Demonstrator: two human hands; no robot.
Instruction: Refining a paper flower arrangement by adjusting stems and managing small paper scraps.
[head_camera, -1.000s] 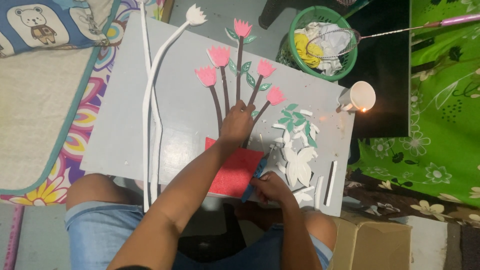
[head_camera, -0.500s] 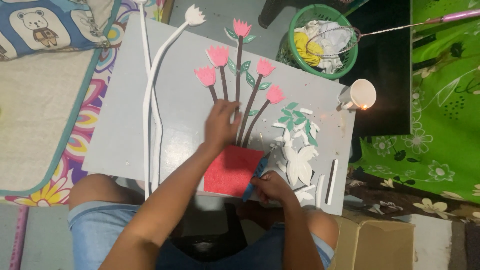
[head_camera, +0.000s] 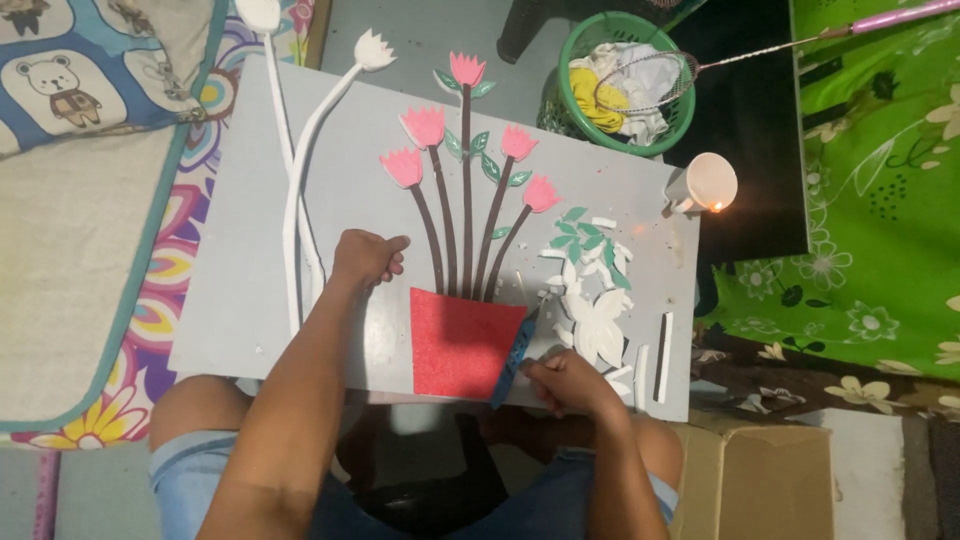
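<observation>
A grey board lies across my lap. On it is a paper picture: a red pot with several dark stems topped by pink flowers. My left hand rests on the board just left of the stems, fingers curled, holding nothing I can see. My right hand grips a blue cutter whose tip touches the pot's right edge.
White foam scraps and green leaf pieces lie right of the pot. Two long white foam flowers lie at the board's left. A white cup, a green basket, a cardboard box and a cushion surround the board.
My left hand has slid left, off the stems above the pot, onto the bare board beside them. My right hand stays at the pot's right edge with the cutter.
</observation>
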